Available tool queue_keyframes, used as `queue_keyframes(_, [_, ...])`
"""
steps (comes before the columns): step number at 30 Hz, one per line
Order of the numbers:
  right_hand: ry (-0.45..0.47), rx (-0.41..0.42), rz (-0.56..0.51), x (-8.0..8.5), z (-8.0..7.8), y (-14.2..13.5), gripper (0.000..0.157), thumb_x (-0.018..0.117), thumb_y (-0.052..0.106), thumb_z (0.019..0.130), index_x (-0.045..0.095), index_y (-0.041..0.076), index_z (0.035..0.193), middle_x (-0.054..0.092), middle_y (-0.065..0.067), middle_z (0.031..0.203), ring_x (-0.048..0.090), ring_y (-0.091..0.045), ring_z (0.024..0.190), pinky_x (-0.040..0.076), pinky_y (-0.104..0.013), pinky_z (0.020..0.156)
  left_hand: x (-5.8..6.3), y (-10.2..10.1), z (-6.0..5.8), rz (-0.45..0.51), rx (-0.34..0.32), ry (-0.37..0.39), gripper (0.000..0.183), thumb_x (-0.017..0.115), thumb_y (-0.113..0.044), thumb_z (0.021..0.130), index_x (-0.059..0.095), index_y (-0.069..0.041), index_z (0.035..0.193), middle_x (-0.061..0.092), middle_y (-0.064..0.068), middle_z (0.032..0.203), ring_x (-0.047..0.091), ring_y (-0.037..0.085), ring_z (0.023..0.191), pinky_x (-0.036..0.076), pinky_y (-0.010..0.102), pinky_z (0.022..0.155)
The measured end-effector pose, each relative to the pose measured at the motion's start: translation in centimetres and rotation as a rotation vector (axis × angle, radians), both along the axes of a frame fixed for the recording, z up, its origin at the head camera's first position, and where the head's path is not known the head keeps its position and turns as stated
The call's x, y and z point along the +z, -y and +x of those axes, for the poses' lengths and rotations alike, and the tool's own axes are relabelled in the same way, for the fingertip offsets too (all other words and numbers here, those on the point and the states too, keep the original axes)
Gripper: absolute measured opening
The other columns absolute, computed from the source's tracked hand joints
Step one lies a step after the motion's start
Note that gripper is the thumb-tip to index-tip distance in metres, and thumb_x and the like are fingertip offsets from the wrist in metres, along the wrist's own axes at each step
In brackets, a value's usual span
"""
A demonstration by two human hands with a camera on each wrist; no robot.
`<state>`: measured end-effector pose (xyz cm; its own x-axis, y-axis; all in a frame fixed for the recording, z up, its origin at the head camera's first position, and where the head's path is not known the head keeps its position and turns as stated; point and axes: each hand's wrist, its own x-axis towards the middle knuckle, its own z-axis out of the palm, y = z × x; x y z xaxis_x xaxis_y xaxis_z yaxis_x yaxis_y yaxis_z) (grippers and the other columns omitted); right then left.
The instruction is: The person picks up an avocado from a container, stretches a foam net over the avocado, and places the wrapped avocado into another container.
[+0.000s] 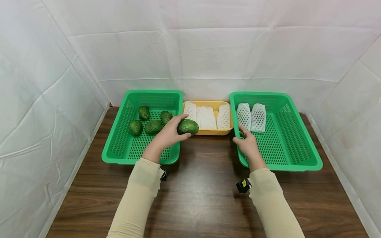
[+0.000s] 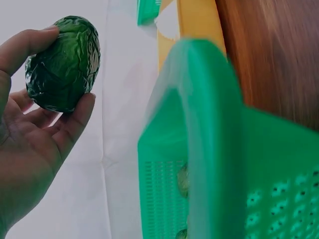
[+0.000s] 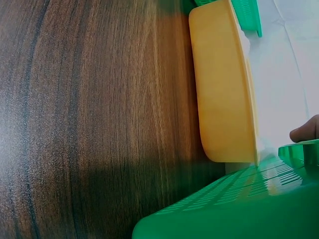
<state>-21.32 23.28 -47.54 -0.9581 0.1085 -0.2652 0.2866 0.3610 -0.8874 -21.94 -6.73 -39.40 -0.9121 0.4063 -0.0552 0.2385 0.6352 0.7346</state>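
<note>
My left hand [image 1: 169,135] grips a dark green, wrinkled avocado [image 1: 188,127] above the inner edge of the left green basket [image 1: 143,161]. In the left wrist view, thumb and fingers hold the avocado [image 2: 65,64] from opposite sides. Over the left rim of the right green basket [image 1: 308,163] is my right hand [image 1: 249,145], with no object visible in it. Its fingers are near two white foam net sleeves [image 1: 258,118] lying in that basket; whether these contain anything is hidden. Only a fingertip [image 3: 305,130] shows in the right wrist view.
Several more avocados [image 1: 153,127] lie in the left basket. Between the baskets, a yellow tray [image 1: 214,132] holds several white foam net sleeves [image 1: 207,117]. Everything stands on a dark wooden table [image 1: 205,191], with white sheeting [image 1: 208,56] behind and at both sides.
</note>
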Motion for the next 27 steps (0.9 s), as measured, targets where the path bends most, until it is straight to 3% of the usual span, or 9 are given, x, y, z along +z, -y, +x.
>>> queue_keyframes(9, [-0.021,0.014,0.009,0.1,0.0,0.0,0.065,0.053,0.01,0.089,0.026,0.018,0.148,0.025,-0.009,0.15,0.027,-0.033,0.132,0.037,-0.049,0.095,-1.1,-1.7,0.5,0.065,0.059,0.006,0.068,0.069,-0.027,0.084,0.034,-0.013,0.141,0.036,0.011,0.141,0.042,0.027,0.122,0.039,0.044,0.095])
queue_keyframes(17, [-0.024,0.005,0.03,0.0,0.0,0.1,0.066,0.053,0.01,0.088,0.027,0.017,0.147,0.024,-0.007,0.15,0.029,-0.033,0.131,0.039,-0.047,0.092,-2.0,-2.7,1.0,0.122,0.075,-0.069,0.063,0.072,-0.023,0.082,0.043,-0.013,0.137,0.037,0.014,0.134,0.047,0.031,0.113,0.043,0.046,0.09])
queue_keyframes(27, [-0.026,0.011,0.037,0.0,0.1,0.1,0.065,0.053,0.011,0.088,0.027,0.017,0.147,0.024,-0.008,0.15,0.029,-0.033,0.131,0.039,-0.049,0.093,-2.4,-3.4,1.3,0.155,0.108,-0.043,0.07,0.071,-0.026,0.083,0.035,-0.014,0.142,0.04,0.013,0.132,0.049,0.029,0.111,0.042,0.045,0.09])
